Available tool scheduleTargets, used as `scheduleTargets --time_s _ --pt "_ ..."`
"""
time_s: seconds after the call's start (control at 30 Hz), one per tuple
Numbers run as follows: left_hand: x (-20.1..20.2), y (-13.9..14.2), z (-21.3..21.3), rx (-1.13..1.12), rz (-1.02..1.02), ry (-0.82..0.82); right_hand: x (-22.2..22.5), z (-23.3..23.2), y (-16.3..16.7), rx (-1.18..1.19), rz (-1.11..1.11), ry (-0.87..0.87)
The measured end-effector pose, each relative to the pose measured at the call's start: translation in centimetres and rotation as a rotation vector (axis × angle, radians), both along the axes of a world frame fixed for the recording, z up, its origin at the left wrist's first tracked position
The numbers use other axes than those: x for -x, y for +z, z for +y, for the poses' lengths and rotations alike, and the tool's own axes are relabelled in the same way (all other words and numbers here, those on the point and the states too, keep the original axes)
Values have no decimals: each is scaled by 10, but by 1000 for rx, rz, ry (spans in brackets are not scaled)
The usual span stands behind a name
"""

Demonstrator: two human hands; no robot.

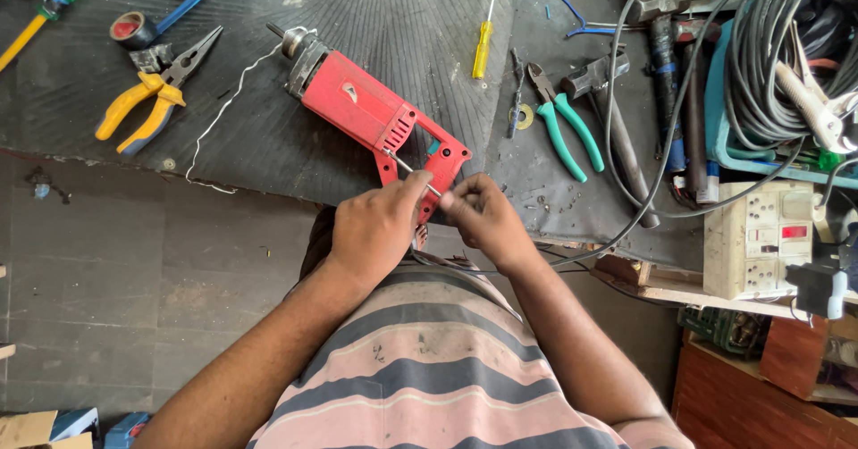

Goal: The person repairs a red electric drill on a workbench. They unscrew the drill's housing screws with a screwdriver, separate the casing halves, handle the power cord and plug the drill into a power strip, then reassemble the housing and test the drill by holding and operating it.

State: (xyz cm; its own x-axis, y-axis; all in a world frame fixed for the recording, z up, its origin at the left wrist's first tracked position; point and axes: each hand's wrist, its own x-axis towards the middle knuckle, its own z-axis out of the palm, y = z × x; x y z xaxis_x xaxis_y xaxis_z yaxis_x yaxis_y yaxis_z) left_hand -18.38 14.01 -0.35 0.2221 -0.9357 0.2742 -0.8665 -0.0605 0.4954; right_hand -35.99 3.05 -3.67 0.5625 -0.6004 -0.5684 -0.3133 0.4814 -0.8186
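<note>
While the red drill [362, 109] lies flat on the dark surface [268, 145], handle toward the body for access, left hand [375, 226] holds a thin screwdriver [413, 170] in a closed grip at the handle, and right hand [483, 217] pinches something small I cannot identify.

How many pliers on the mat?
2: yellow-handled pliers at the mat's left end, by the tape roll; green-handled pliers right of the red drill. The cable pile may hide more.
</note>
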Motion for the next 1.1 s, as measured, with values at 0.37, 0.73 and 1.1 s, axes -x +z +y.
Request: scheduleTargets --time_s 0.37,0.73,1.1 --pt "-5 8 -12 153 23 -61 19 14 3 1235 159 269" --pt "-44 0 -14 371 165 76 19 8 4 1280 125 177" --pt "-118 -28 -68 434 -282 -27 15 3 6 868 123 179"
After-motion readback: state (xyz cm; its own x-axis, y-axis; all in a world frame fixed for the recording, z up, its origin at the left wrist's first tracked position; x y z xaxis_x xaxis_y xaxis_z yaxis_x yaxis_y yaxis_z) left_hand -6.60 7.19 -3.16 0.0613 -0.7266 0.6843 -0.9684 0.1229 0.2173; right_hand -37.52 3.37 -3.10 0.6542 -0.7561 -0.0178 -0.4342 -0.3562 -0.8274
